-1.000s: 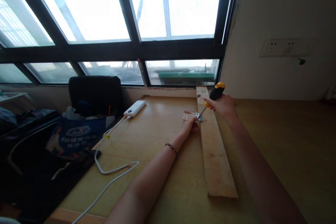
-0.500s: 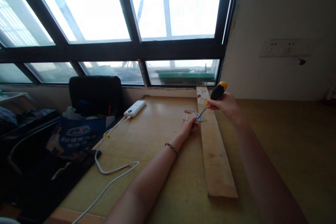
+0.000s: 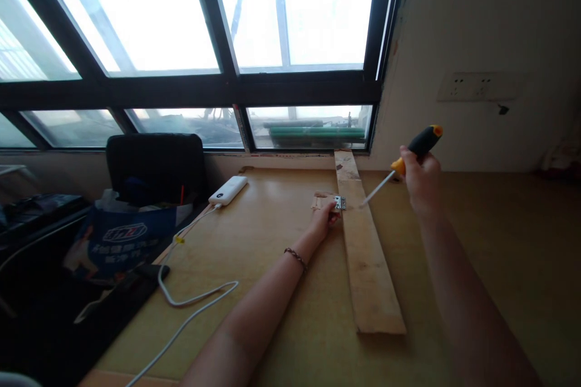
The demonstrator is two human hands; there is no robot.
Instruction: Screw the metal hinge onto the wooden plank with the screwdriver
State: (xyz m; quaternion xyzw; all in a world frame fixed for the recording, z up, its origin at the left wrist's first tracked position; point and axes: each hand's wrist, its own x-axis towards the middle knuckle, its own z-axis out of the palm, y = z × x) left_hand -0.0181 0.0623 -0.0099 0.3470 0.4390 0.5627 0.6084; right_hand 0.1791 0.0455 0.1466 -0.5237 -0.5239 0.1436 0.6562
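A long wooden plank (image 3: pixel 367 266) lies on the wooden table (image 3: pixel 281 290), running away from me toward the window. A small metal hinge (image 3: pixel 338 202) sits at the plank's left edge, next to a small wooden piece (image 3: pixel 319 199). My left hand (image 3: pixel 325 219) rests beside the hinge, fingers pressing on it. My right hand (image 3: pixel 421 180) grips a screwdriver (image 3: pixel 399 164) with a black and yellow handle, raised to the right of the plank. Its tip points down-left and hangs clear of the hinge.
A white power bank (image 3: pixel 228 190) with a white cable (image 3: pixel 190 299) lies on the table's left part. A black chair (image 3: pixel 154 163) and a blue bag (image 3: pixel 122 236) stand beyond the left edge. Wall sockets (image 3: pixel 476 86) sit at the right.
My right hand has lifted the screwdriver off the hinge and swung it up and to the right. My left hand has stayed at the hinge. The view shifted slightly.
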